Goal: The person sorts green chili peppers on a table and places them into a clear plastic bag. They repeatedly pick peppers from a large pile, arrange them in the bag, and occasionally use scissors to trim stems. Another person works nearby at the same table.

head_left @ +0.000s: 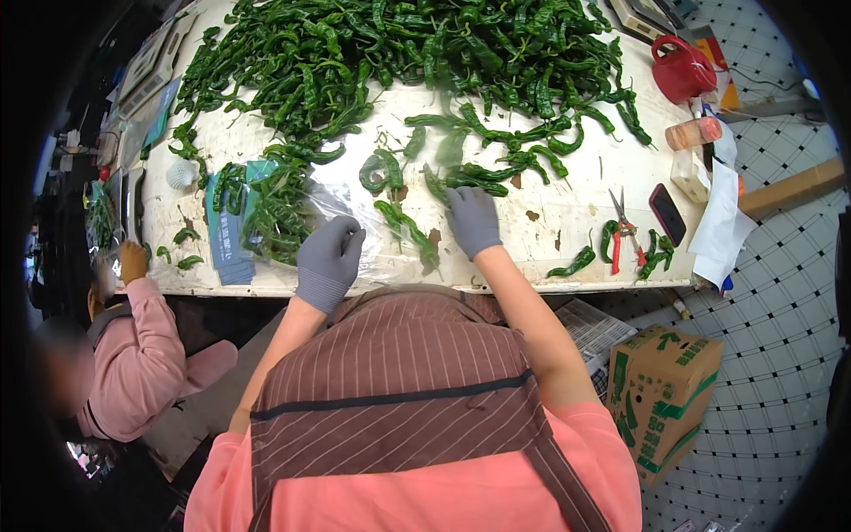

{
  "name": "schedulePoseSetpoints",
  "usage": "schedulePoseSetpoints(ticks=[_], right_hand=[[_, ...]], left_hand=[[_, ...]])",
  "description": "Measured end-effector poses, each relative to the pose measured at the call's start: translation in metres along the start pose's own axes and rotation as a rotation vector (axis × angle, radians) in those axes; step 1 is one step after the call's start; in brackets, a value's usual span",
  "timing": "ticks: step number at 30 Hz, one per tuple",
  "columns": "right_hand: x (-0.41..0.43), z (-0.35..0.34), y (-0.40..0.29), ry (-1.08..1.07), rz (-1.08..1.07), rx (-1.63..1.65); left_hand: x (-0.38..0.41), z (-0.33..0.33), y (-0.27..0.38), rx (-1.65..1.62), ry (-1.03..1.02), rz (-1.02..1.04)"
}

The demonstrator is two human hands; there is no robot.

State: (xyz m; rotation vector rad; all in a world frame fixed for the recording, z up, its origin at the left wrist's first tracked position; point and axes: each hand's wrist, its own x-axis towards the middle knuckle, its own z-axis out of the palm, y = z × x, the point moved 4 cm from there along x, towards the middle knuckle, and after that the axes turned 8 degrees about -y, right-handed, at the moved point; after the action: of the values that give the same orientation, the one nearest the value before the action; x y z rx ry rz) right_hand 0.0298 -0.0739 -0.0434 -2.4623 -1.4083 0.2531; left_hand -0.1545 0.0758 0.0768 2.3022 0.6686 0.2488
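Note:
My left hand (329,263), in a grey knit glove, has its thumb and fingers closed on the edge of a clear plastic bag (336,183). Long green peppers (276,219) fill the bag's left part, which lies on the table. My right hand (473,219), gloved the same way, rests its fingertips against a few loose green peppers (475,178); its fingers are partly hidden, so a grip cannot be made out. Between the hands lie more single peppers (409,229). A large heap of green peppers (412,53) covers the far side of the white table (565,213).
At right lie red-handled snips (621,239), a phone (667,214) and a red jug (683,70). Printed blue-green packets (229,246) sit left of the bag. A co-worker's gloved hand (133,261) is at the far left. A cardboard box (661,399) stands on the floor.

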Motion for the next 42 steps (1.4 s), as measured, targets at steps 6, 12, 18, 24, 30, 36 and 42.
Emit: schedulePoseSetpoints(ticks=[6,12,18,24,30,36,42], right_hand=[[-0.021,-0.008,-0.016,-0.166,-0.141,0.459],[-0.081,-0.071,0.095,-0.084,0.151,0.038],[-0.105,-0.086,0.162,-0.313,0.347,-0.248],[-0.065,-0.092,0.120,-0.313,0.355,-0.215],[0.033,-0.035,0.052,-0.194,0.307,0.037],[0.046,-0.048,-0.002,-0.229,-0.056,0.112],[0.017,-0.044,0.027,-0.146,-0.537,-0.009]], left_hand=[[0.002,-0.004,0.000,0.020,0.003,0.031],[-0.001,0.000,0.003,0.010,-0.007,0.019],[0.007,-0.001,0.002,0.086,-0.039,0.060],[0.003,0.001,0.002,0.032,-0.023,0.004],[0.001,0.000,0.000,0.021,0.017,0.007],[-0.007,-0.002,-0.001,0.015,0.038,-0.037],[-0.006,0.000,0.001,0.019,0.019,-0.044]])
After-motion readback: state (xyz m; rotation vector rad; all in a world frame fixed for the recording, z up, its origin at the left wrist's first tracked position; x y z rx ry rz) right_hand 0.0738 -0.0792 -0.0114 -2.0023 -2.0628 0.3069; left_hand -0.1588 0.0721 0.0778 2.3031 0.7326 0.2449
